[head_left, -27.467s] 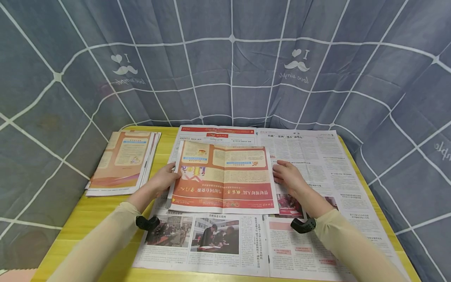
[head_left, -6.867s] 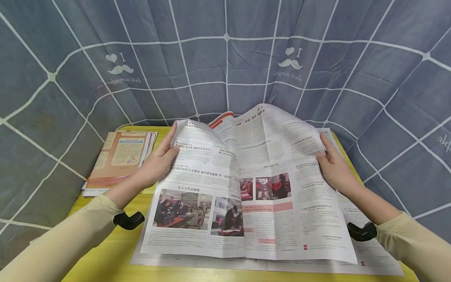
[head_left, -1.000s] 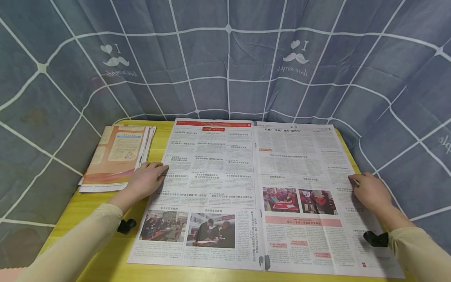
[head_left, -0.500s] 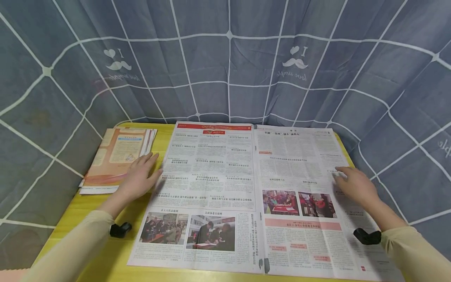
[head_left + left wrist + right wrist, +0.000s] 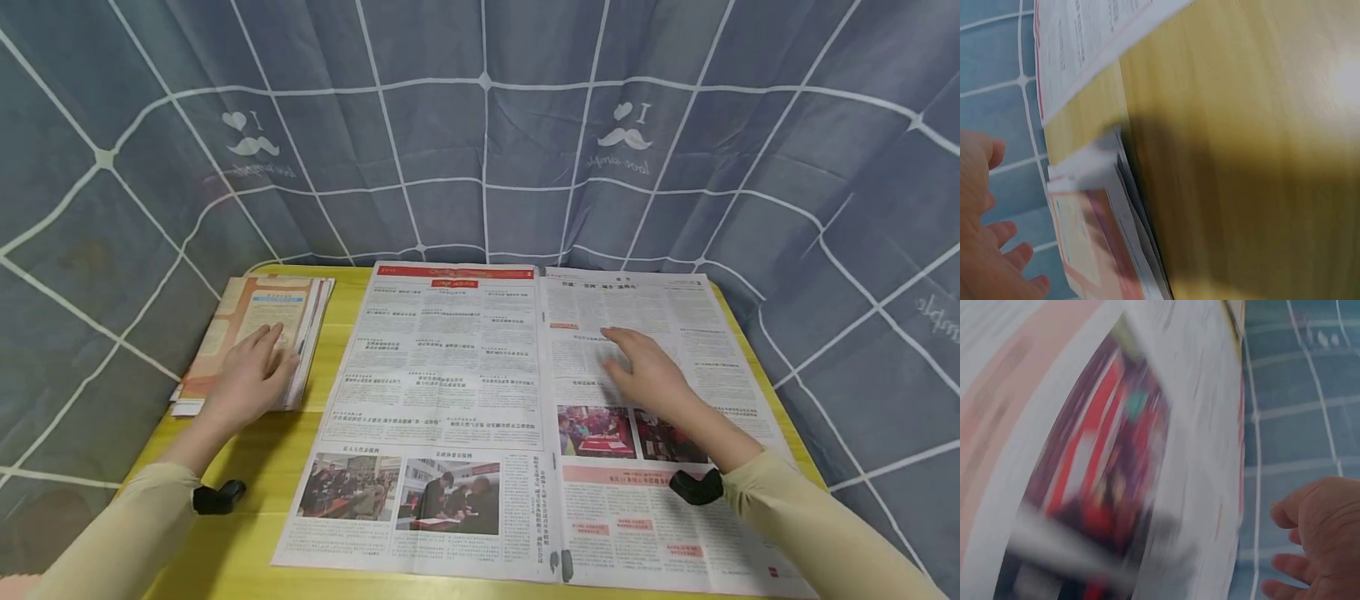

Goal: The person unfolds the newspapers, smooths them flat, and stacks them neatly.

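Observation:
A large newspaper (image 5: pixel 450 392) lies spread flat, its two pages meeting at a centre fold. To its left sits a pile of folded newspapers (image 5: pixel 225 333) with an orange page on top. My left hand (image 5: pixel 251 375) hovers over that pile, fingers loosely extended and holding nothing; in the left wrist view the hand (image 5: pixel 988 231) appears apart from the paper. Over the right-hand page my right hand (image 5: pixel 647 371) is held, slightly blurred, nothing in its fingers. The right wrist view shows the page's red photo (image 5: pixel 1104 456) blurred.
A yellow wood-grain table (image 5: pixel 217 533) carries both the spread newspaper and the pile. Grey-blue curtain (image 5: pixel 480 167) with white grid lines encloses the back and sides. A black wrist device (image 5: pixel 697 486) sits at each cuff.
Earlier both hands lifted newspaper sheets; the newspaper now lies flat. Over the last second, my left hand moved left onto the pile's area and my right hand moved left over the page.

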Demonstrator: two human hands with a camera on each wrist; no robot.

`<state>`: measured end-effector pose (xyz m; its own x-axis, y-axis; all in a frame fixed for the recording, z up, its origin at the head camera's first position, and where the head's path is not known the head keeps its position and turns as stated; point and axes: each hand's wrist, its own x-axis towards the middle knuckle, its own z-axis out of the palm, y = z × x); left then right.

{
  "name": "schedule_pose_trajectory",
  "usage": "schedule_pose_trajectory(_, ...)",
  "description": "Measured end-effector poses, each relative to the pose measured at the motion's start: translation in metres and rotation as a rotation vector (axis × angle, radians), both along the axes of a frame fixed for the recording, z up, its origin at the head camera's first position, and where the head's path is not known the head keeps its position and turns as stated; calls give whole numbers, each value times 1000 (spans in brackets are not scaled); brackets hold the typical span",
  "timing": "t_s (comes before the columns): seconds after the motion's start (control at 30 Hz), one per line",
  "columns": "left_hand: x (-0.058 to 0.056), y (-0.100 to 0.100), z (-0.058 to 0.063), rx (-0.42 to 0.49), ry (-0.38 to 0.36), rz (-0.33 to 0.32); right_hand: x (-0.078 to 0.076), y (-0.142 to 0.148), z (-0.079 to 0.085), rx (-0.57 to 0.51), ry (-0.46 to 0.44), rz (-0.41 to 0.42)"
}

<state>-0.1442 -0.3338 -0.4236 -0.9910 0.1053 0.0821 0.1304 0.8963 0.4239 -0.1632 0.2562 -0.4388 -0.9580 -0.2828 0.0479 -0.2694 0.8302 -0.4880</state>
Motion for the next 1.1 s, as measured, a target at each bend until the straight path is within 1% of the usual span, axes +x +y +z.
schedule_pose_trajectory(0.1,4,-13,-3,-16,8,25,-4,-31,2,-50,-5,44)
schedule_pose_trajectory(0.2,10,-27,-8,-27,-2,54,-7,-62,3,-100,-21,88)
schedule_pose_trajectory(0.27,14,-36,-11,-31,17,76,-7,-81,4,-134,-36,122)
schedule_pose_trajectory(0.4,20,-50,-17,-34,68,122,-6,-117,7,-201,-99,183)
schedule_pose_trajectory(0.43,22,-53,-19,-34,69,134,-6,-125,7,-216,-114,201)
schedule_pose_trajectory(0.63,27,-68,-23,-42,-7,209,-7,-170,5,-320,-200,291)
schedule_pose_trajectory(0.87,30,-69,-21,-48,-102,311,-7,-213,0,-478,-347,363)
schedule_pose_trajectory(0.97,32,-71,-21,-55,-119,332,-8,-229,0,-523,-390,369)
schedule_pose_trajectory(1.1,33,-73,-23,-70,-134,351,-11,-248,-1,-578,-432,351)
